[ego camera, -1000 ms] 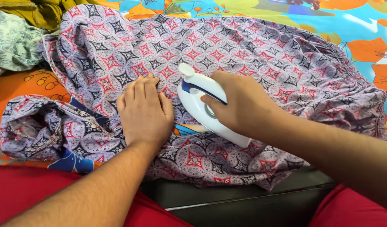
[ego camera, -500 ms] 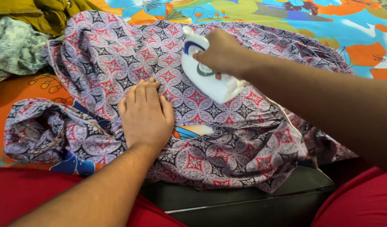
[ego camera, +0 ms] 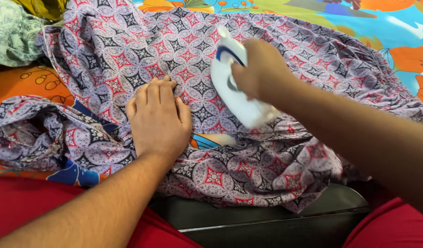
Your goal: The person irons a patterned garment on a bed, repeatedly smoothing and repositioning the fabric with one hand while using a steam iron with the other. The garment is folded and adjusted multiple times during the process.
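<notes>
Flat patterned cloth (ego camera: 184, 41) is lying open ahead of the right grip (ego camera: 262, 69) on the iron (ego camera: 236, 89), w/ nothing standing on it up to the far hem. Left hand (ego camera: 158, 119) is pressing flat just left of that grip, blocking that side. Bunched folds (ego camera: 41, 133) are piling up further left. Behind the grip, rumpled fabric (ego camera: 266, 170) is hanging over the dark edge (ego camera: 266, 216). Green clothes (ego camera: 11, 34) are crowding the far-left corner.
</notes>
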